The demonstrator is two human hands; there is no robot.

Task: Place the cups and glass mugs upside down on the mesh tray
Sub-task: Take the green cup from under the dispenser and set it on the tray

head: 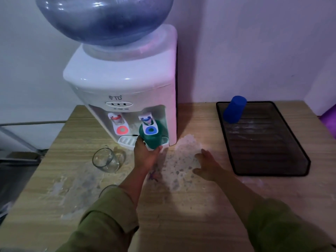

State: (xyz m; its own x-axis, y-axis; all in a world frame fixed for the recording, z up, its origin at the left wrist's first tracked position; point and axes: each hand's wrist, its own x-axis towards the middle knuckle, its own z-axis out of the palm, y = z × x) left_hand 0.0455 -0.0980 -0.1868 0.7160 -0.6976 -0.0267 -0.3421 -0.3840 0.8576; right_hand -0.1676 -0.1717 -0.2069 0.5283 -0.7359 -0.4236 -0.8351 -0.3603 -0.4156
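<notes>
Pale walls tinged with purple light back a wood-grain counter [190, 206] whose surface is worn whitish in patches near the middle. At its rear stands a white water dispenser [123, 84] carrying a big blue bottle [103, 19], with a red tap on the left side of its recess and a blue tap [148, 125] on the right.

Both forearms reach forward from olive green sleeves. The left hand [146, 155] stretches up to the dispenser's recess, wrist roughly straight, its thumb and fingers closed round the lower part of a green cup [154, 135] that sits under the blue tap, just above the drip tray. The right hand [207, 166] hovers low over the worn patch of the counter, palm down, fingers loosely spread and holding nothing; whether it touches the surface cannot be told.

A glass mug [105, 160] stands upright on the counter left of the left hand, mouth up. Another glass rim [107, 189] shows just behind the left sleeve, mostly hidden.

To the right lies the black mesh tray [298, 160], well apart from the hands. A blue cup [234, 109] stands upside down in its far left corner.
</notes>
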